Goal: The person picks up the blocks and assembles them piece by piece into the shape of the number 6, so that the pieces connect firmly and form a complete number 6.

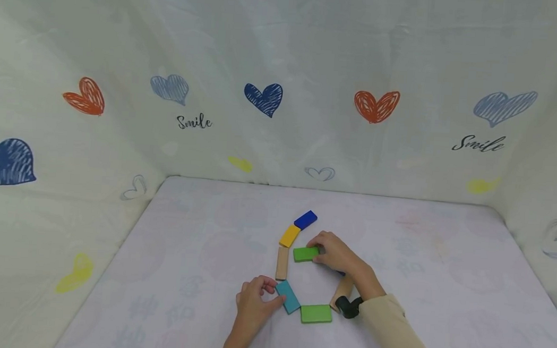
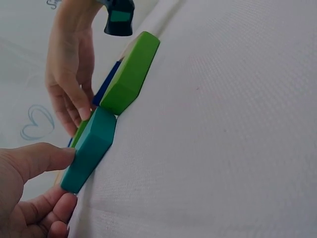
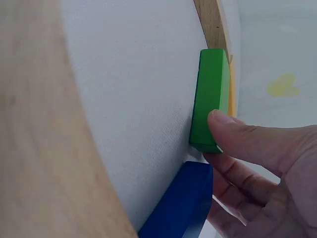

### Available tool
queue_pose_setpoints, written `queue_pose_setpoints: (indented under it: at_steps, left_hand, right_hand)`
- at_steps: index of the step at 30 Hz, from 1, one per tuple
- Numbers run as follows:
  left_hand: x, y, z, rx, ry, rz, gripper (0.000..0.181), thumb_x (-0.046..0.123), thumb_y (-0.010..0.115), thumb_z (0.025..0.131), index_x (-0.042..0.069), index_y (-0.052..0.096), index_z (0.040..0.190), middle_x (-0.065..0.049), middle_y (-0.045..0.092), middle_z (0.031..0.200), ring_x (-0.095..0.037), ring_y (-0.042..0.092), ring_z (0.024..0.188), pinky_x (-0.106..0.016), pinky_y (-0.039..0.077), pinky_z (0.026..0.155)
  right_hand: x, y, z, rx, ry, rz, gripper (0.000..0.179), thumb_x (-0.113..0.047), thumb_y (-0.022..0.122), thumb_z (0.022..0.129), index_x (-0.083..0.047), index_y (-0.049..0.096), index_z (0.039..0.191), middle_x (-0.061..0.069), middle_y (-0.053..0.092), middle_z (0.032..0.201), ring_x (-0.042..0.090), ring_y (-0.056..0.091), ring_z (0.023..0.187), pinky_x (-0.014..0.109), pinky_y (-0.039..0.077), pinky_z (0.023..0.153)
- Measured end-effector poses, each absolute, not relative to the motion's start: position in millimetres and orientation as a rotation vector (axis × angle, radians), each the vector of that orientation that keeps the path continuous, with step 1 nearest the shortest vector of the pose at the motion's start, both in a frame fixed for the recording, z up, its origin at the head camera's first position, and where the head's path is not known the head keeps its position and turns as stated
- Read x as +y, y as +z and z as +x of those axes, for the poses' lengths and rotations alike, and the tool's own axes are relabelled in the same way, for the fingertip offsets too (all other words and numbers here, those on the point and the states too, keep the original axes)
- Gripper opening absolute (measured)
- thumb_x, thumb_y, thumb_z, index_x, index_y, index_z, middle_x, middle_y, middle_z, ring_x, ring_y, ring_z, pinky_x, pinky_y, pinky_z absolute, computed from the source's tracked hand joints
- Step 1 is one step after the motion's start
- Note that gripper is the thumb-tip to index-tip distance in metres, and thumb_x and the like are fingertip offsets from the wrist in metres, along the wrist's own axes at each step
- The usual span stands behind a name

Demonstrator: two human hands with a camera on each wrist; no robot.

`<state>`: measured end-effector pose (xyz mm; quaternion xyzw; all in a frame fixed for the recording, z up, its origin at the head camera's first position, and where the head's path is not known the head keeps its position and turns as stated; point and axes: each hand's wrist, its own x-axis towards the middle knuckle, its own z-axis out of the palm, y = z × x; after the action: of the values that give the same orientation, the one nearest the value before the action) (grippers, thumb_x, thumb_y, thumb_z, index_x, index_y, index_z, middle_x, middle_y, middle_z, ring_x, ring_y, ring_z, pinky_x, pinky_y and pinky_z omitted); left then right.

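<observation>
The right hand (image 1: 335, 252) pinches a green wooden block (image 1: 305, 254) at its right end, thumb on the near side. In the right wrist view the thumb presses on that green block (image 3: 210, 99) and the fingers curl behind it. A teal block (image 1: 288, 297) lies at the lower left of a curved row of blocks. Against its left side, the left hand (image 1: 255, 303) has its thumb and curled fingers. Seen from the left wrist, the thumb touches the side of the teal block (image 2: 91, 148), and fingertips meet its lower end.
A second green block (image 1: 316, 314) touches the teal one. Plain wood block (image 1: 282, 263), yellow block (image 1: 290, 236) and blue block (image 1: 306, 220) curve away upward. Beneath the right forearm, another wood block (image 1: 343, 292) and a dark blue block (image 3: 178, 201) are partly hidden.
</observation>
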<state>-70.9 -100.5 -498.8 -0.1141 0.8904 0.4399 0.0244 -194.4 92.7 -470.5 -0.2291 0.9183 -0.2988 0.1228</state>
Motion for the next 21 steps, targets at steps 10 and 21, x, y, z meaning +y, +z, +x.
queue_pose_setpoints:
  at_steps: [10,21]
  left_hand:
    - [-100.9,-496.2,-71.3,2.743,1.351,-0.348,0.029,0.024,0.077,0.071,0.015,0.060,0.092,0.004,0.055,0.079,-0.014,0.041,0.082,-0.038,0.025,0.076]
    - [-100.4,-495.1,-70.4,2.729,1.360,-0.346,0.028,0.024,0.077,0.071,0.015,0.060,0.092,0.003,0.055,0.079,-0.014,0.041,0.082,-0.037,0.024,0.076]
  right_hand:
    - [86.0,-469.2,-196.4,2.689,-0.826,-0.648,0.029,-0.005,0.071,0.078,-0.011,0.067,0.106,0.004,0.061,0.102,0.020,0.053,0.098,0.040,0.044,0.092]
    - [86.0,-468.7,-197.8,2.676,-0.816,-0.629,0.030,-0.006,0.070,0.078,-0.013,0.066,0.107,0.004,0.058,0.095,0.018,0.051,0.089,0.039,0.044,0.083]
